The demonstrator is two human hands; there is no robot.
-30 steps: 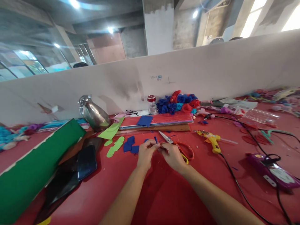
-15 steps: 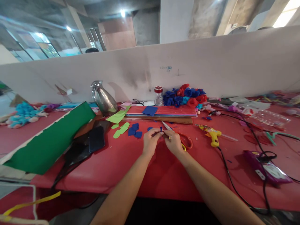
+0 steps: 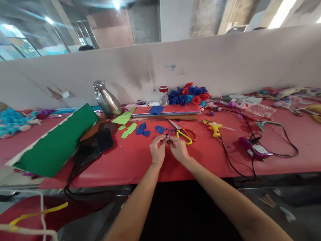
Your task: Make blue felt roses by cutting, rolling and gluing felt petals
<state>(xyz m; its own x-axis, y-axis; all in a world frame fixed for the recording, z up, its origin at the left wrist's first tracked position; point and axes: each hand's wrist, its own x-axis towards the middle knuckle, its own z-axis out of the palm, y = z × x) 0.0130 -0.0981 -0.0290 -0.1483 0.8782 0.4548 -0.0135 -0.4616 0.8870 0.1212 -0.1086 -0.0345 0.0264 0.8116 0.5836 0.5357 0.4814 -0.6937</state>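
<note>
Both hands meet over the red table [image 3: 140, 160], fingertips pinched together around a small blue paper piece [image 3: 167, 135]. My left hand [image 3: 157, 149] grips it from the left, my right hand [image 3: 178, 148] from the right; much of it is hidden by the fingers. Just beyond my right hand lie scissors [image 3: 185, 136] with yellow and orange handles, blades pointing away to the left. Blue paper cutouts [image 3: 143, 130] are scattered past my left hand, and another small blue group [image 3: 159, 129] lies nearer. Green paper cutouts [image 3: 129, 130] rest further left.
A yellow glue gun [image 3: 214, 128] with a black cord lies right, near a purple power box [image 3: 254, 147]. Behind stand a steel jug [image 3: 107, 100], a red-lidded jar [image 3: 164, 95] and red and blue paper flowers [image 3: 188, 95]. A phone [image 3: 105, 140] and green board [image 3: 55, 144] are left.
The view has shifted, showing more of the table's front edge. My hands, still pinching the blue piece, are closer to me, and the scissors' handles now show fully.
</note>
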